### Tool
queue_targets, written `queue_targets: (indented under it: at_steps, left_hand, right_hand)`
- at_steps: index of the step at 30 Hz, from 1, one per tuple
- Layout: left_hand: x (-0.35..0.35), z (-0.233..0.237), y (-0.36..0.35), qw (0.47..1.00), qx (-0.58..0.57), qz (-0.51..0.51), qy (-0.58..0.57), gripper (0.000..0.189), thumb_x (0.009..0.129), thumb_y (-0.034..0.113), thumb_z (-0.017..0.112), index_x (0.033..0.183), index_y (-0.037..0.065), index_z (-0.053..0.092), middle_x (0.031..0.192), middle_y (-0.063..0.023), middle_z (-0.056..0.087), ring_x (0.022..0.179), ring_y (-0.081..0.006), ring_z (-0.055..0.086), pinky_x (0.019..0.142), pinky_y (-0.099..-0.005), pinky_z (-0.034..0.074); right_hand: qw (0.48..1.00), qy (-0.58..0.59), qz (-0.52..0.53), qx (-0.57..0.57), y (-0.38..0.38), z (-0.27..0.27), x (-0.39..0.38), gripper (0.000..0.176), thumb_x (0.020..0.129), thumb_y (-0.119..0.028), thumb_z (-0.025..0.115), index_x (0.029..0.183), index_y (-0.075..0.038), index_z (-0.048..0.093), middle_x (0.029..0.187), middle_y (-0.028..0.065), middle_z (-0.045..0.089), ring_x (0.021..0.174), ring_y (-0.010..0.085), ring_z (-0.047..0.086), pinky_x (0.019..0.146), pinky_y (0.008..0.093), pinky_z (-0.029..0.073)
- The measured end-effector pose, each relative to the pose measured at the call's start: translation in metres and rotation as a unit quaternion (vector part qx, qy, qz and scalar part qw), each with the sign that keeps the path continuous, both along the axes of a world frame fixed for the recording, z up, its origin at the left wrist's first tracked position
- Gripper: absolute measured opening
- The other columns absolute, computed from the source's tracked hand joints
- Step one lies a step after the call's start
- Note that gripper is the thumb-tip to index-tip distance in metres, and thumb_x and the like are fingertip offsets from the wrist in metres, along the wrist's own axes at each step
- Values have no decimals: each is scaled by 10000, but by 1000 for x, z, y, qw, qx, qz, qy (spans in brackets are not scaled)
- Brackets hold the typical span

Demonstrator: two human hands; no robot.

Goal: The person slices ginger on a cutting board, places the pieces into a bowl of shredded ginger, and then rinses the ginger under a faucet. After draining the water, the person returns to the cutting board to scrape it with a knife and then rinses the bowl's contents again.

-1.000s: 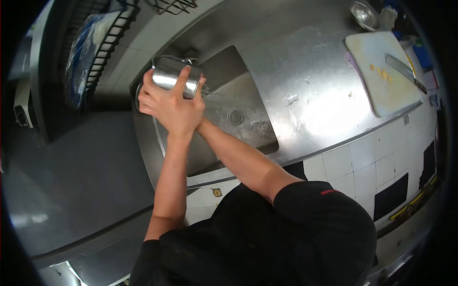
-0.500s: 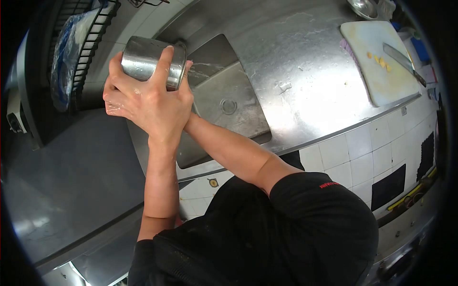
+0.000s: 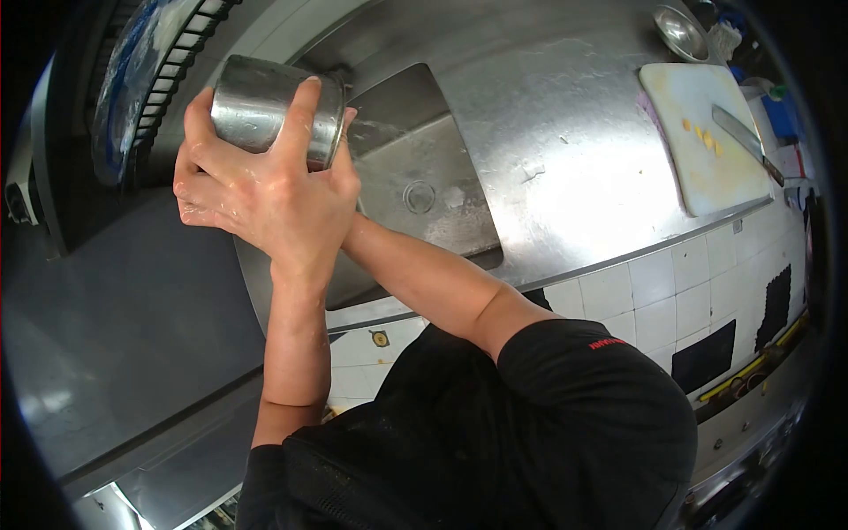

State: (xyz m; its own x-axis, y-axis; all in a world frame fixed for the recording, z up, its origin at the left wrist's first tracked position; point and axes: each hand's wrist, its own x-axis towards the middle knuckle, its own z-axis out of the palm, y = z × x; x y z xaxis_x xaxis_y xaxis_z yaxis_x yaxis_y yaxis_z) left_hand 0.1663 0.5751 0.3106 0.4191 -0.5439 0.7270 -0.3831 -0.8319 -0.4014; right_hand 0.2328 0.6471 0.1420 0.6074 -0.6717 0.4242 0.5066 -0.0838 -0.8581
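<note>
A cylindrical stainless steel pot [image 3: 252, 106] lies tipped on its side in my grasp, its rim facing right, above the left end of the sink [image 3: 389, 190]. The back of my left hand [image 3: 269, 181] faces me, wet, with the fingers spread and wrapped round the pot's wall. My right forearm passes behind the left wrist. Beyond that crossing, my right hand is hidden behind the left hand and the pot, so I cannot tell how its fingers lie.
A white cutting board [image 3: 698, 168] with several small yellow pieces and a knife [image 3: 744, 134] lies at the counter's right end. Behind it is a metal bowl [image 3: 680, 34]. A black wire rack [image 3: 168, 79] holding plastic-wrapped goods stands at upper left, above a dark grey surface [image 3: 115, 309].
The pot and my left hand have shifted slightly left, with the grip kept. The view has turned a little, so the cutting board appears lower.
</note>
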Motion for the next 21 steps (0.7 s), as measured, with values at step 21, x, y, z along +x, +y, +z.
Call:
queue_targets:
  at_steps: [21]
  left_hand:
    - [7,7,13,1000,-15,-13,-8,387,661,434,880,1032,376,789,1361,-166,471,1145,-372,434,936,-481,366]
  right_hand:
    - [1000,5,12,-7,7,-3,4,623,957,-415,507,1422,-47,315,1364,207,364,1283,407,340,1048,557,266]
